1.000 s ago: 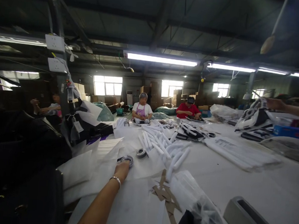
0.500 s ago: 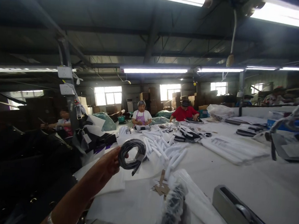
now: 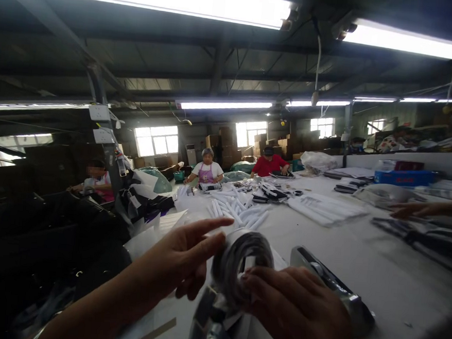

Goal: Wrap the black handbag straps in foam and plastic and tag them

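Observation:
A coiled dark strap (image 3: 238, 261) with a pale tag is held up close in front of me, blurred. My left hand (image 3: 183, 257) touches its left side with forefinger and middle finger stretched out. My right hand (image 3: 297, 311) grips its lower right with curled fingers. Below the coil hangs something wrapped in clear plastic (image 3: 209, 326).
A grey tape dispenser (image 3: 329, 288) lies just right of my hands on the white table (image 3: 359, 251). White rolled tubes (image 3: 238, 211) and flat packs (image 3: 324, 210) lie farther off. Two people sit at the far end, one at the left; another person's hand (image 3: 417, 208) reaches in from the right.
My left hand lifted the coil off the table and brought it close. My right hand has come up and taken hold of it. The view tilted up.

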Motion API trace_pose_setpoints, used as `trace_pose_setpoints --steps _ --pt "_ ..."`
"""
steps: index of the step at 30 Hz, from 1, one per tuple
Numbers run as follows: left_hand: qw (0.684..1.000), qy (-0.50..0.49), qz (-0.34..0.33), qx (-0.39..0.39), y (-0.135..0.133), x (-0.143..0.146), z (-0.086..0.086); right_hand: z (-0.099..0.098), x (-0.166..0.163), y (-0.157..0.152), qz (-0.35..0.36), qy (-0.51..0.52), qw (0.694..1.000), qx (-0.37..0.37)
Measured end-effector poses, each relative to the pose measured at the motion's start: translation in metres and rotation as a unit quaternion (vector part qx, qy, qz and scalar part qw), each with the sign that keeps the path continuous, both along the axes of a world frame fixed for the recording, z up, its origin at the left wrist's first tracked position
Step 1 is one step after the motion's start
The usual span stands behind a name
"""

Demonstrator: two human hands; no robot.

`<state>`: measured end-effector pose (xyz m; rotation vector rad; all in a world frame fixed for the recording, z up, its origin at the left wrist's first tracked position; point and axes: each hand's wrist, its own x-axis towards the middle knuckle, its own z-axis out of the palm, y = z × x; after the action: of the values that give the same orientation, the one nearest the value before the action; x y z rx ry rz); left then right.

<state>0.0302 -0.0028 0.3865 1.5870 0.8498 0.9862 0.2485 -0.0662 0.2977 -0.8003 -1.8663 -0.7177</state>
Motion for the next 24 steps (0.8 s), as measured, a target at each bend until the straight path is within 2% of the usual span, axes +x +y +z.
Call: trace_pose_setpoints --steps 2,4,6,8,10,13,16,19,22,24 --pt "0.993 0.101 -0.016 0.063 0.019 -0.007 -0.009 -0.011 0.004 -0.003 -0.018 0.107 0.992 -0.067" --pt "0.983 0.153 0.005 0.097 0.04 -0.013 -0.028 -0.031 0.007 -0.003 -0.05 0.245 0.949 -0.19" --pt "0.983 0.178 -0.011 0.043 0.053 -0.015 -0.05 -0.056 0.006 0.002 -0.046 0.359 0.866 -0.345" --pt "0.981 0.19 -0.042 -0.006 0.054 -0.014 -0.069 -0.085 0.002 0.011 0.025 0.426 0.772 -0.472" --pt "0.979 0.191 -0.057 -0.035 0.045 -0.011 -0.08 -0.109 -0.007 0.025 0.117 0.461 0.691 -0.544" --pt "0.984 0.164 -0.036 -0.059 0.03 -0.006 -0.082 -0.13 -0.024 0.049 0.197 0.489 0.609 -0.592" --pt "0.988 0.139 -0.013 -0.07 0.029 -0.005 -0.083 -0.122 -0.042 0.067 0.217 0.534 0.551 -0.604" --pt "0.989 0.128 -0.012 -0.072 0.041 -0.005 -0.092 -0.098 -0.057 0.073 0.24 0.579 0.501 -0.597" --pt "0.992 0.107 -0.004 -0.069 0.051 -0.005 -0.102 -0.077 -0.063 0.07 0.277 0.598 0.472 -0.585" --pt "0.993 0.091 0.005 -0.071 0.053 -0.004 -0.106 -0.07 -0.063 0.066 0.307 0.605 0.461 -0.573"
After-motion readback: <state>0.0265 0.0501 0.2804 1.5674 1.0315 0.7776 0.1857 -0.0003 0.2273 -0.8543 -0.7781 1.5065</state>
